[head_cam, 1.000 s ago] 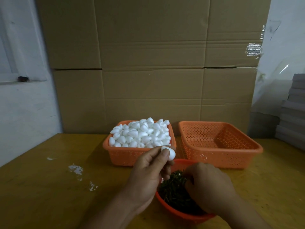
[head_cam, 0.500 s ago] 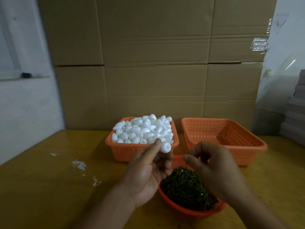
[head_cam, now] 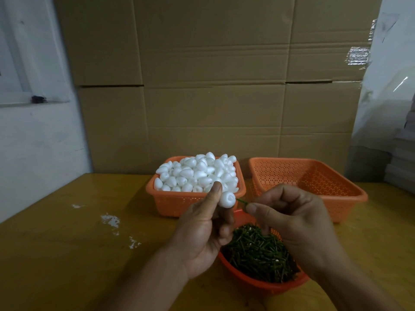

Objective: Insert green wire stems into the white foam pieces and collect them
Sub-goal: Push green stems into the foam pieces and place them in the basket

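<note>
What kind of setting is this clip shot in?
Probably a small workshop or packing room for handmade craft pieces: stacked cardboard boxes line the wall, and a wooden table holds a basket of foam pieces and a bowl of green stems.

Matt white foam pieces [head_cam: 197, 173], smooth and egg-shaped, heaped in a perforated orange plastic basket [head_cam: 170, 199] at 12 o'clock. Same perforated, faintly glossy orange plastic at 2 o'clock [head_cam: 314, 182]. Thin dark green wire stems [head_cam: 258, 250] in a round orange plastic bowl [head_cam: 258, 282]. Smooth yellowish wooden tabletop [head_cam: 67, 243], slightly sheened. Matt brown corrugated cardboard [head_cam: 213, 86] behind, with crinkled glossy tape [head_cam: 357, 56].
</note>
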The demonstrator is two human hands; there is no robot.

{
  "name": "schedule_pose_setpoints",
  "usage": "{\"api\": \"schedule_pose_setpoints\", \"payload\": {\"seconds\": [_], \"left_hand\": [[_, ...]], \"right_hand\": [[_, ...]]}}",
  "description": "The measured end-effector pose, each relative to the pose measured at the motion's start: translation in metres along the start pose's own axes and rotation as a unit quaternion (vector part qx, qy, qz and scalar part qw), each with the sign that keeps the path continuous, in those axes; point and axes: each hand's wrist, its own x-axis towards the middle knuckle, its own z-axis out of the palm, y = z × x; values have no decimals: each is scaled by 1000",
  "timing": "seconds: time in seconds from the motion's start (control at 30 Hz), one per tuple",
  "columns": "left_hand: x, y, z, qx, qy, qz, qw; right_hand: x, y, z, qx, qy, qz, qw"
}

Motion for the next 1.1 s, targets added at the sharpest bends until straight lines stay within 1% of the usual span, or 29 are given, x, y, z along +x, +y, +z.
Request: {"api": "schedule_pose_setpoints", "payload": {"seconds": [0.17,0.5,0.67,0.9,1.1], "left_hand": [[-1,-1,2,14,22,-3,1000],[-3,-1,2,37,23,0,999],[-2,-2,1,52,22,7,998],[-3,-3,1,91,28,29,995],[-3,-4,3,106,36,45,993]], "right_hand": [[-1,3,4,-2,-1,11,1000],[-3,5,6,-50,5,-1,999],[-4,4,5,-121,-9,-21,992],[-8,5,6,-243,-7,-83,967],[-10,5,7,-270,7,-109,957]]}}
